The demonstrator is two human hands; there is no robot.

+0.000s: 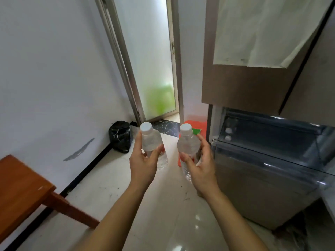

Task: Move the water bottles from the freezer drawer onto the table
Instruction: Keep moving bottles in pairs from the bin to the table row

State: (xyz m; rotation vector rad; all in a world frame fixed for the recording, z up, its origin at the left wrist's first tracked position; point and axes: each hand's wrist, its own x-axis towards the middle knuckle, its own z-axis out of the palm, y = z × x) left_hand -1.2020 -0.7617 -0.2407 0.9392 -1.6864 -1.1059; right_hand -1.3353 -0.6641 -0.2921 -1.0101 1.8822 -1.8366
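You have one water bottle in each hand, both out of the freezer and carried upright over the floor. Your left hand (145, 160) is wrapped around the left bottle (153, 144), thumb on one side and fingers on the other, its white cap pointing up. Your right hand (201, 162) grips the right bottle (188, 147) the same way, low on its body, cap up as well. The two bottles sit near each other but apart. The freezer drawer (272, 156) stands pulled open at your right, and from this angle you cannot tell whether more bottles lie inside, since its front wall is frosted and the inside is hard to read. The table (23, 187) shows only as a wooden corner at the lower left, well apart from your hands, and the part in view carries no bottle. So the lifting-out looks done for these two, while the setting-down is not: you would need to turn left and stand both bottles on the table. After that, check the drawer for any that remain.
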